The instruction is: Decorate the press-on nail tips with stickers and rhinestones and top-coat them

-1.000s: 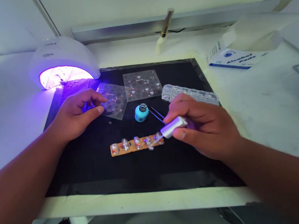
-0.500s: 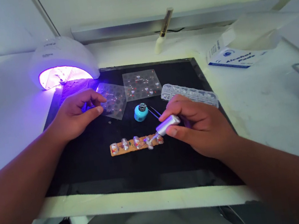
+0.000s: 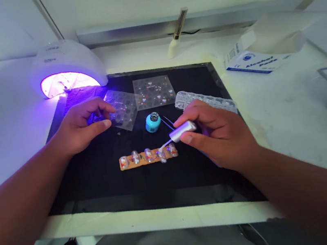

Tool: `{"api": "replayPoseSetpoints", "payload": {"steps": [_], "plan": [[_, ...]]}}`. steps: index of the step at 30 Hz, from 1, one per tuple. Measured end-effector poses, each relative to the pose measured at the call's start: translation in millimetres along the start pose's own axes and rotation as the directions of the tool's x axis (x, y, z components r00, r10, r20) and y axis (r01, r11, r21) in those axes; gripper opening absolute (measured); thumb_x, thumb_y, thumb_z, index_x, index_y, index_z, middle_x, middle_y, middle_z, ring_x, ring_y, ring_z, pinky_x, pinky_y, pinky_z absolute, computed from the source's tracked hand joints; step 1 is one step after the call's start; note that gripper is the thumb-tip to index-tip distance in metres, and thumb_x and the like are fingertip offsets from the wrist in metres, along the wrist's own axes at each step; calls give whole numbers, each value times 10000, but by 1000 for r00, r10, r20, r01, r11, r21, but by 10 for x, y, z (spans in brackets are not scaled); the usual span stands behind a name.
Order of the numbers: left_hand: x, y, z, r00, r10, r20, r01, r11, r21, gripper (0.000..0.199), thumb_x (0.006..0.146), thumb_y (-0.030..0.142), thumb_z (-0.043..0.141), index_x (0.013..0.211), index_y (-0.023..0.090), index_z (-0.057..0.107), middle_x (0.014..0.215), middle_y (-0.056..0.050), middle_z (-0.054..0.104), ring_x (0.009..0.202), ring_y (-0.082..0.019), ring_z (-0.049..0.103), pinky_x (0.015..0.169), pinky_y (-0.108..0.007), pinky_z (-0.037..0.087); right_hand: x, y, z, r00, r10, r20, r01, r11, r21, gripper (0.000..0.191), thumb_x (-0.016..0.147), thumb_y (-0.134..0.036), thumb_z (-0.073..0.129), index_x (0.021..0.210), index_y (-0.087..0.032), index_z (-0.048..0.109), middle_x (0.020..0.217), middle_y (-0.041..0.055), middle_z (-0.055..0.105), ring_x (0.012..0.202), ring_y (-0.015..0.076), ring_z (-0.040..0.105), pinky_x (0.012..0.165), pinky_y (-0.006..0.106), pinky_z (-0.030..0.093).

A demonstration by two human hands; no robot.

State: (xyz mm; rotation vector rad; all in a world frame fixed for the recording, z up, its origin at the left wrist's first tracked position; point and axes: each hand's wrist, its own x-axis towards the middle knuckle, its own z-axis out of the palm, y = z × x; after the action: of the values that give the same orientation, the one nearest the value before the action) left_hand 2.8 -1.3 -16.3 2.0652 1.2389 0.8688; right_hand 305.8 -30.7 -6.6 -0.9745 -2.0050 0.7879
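Between the thumb and fingers of my right hand (image 3: 218, 136) is the silver cap of a nail polish brush (image 3: 182, 131). Its bristles touch, or nearly touch, the upper part of the fourth press-on nail (image 3: 162, 156) from the left. Several decorated nails stand in a row on a tan strip (image 3: 143, 163). Above the strip sits an uncapped turquoise polish bottle (image 3: 153, 123). Thin tweezers (image 3: 168, 123) run under my right hand; whether it holds them, I cannot tell. My left hand (image 3: 85, 124), loosely curled with thumb and fingers apart, rests beside a clear sticker sheet (image 3: 124, 111), holding nothing visible.
A glowing nail lamp (image 3: 69, 63) stands at back left, and a second sticker sheet (image 3: 154, 92) lies on the black mat (image 3: 149, 191). Right of it is a clear compartment case (image 3: 205, 101). Farther back are a slim gold-capped tube (image 3: 178, 31) and an alcohol pads box (image 3: 260, 55).
The brush in my right hand has risen slightly, its tip moving toward the upper part of the fourth nail. My left hand has stayed almost still.
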Motion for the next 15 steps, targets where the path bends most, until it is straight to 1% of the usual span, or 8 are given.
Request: {"api": "replayPoseSetpoints", "payload": {"steps": [3, 6, 9, 13, 15], "plan": [[-1, -4, 4, 1000, 12, -1, -12, 1000, -12, 186, 803, 274, 636, 970, 206, 682, 839, -15, 667, 778, -168, 608, 735, -309, 474, -12, 8, -12, 1000, 10, -16, -10, 999, 41, 59, 828, -308, 679, 854, -256, 686, 751, -9, 599, 673, 155, 549, 670, 341, 450], [3, 4, 9, 1000, 13, 0, -13, 1000, -15, 179, 799, 272, 635, 960, 210, 681, 837, -15, 665, 774, -165, 608, 728, -306, 477, -19, 17, -28, 998, -48, 41, 44, 994, 100, 59, 829, -310, 683, 868, -266, 684, 753, -1, 587, 697, 167, 558, 663, 349, 449], [5, 8, 9, 1000, 11, 3, -11, 1000, -16, 179, 797, 279, 634, 957, 212, 680, 834, -15, 667, 764, -166, 607, 718, -307, 478, -14, 29, -34, 993, -82, 83, 73, 992, 102, 58, 817, -288, 704, 871, -278, 685, 757, 1, 595, 706, 171, 560, 664, 351, 454], [4, 1, 5, 1000, 0, 8, 1, 1000, -14, 185, 796, 290, 635, 958, 210, 677, 835, -17, 667, 767, -169, 606, 726, -313, 483, -2, 55, -36, 998, -43, 39, 41, 997, 60, 65, 818, -319, 704, 849, -265, 687, 748, 1, 598, 690, 168, 560, 667, 352, 463], [2, -2, 4, 1000, 3, 6, -3, 1000, -19, 185, 797, 289, 637, 959, 209, 677, 834, -16, 664, 768, -167, 603, 725, -310, 480, 1, 64, -42, 999, -30, 23, 28, 997, 67, 71, 829, -329, 690, 848, -260, 685, 754, 2, 594, 696, 166, 561, 673, 354, 463]]}}
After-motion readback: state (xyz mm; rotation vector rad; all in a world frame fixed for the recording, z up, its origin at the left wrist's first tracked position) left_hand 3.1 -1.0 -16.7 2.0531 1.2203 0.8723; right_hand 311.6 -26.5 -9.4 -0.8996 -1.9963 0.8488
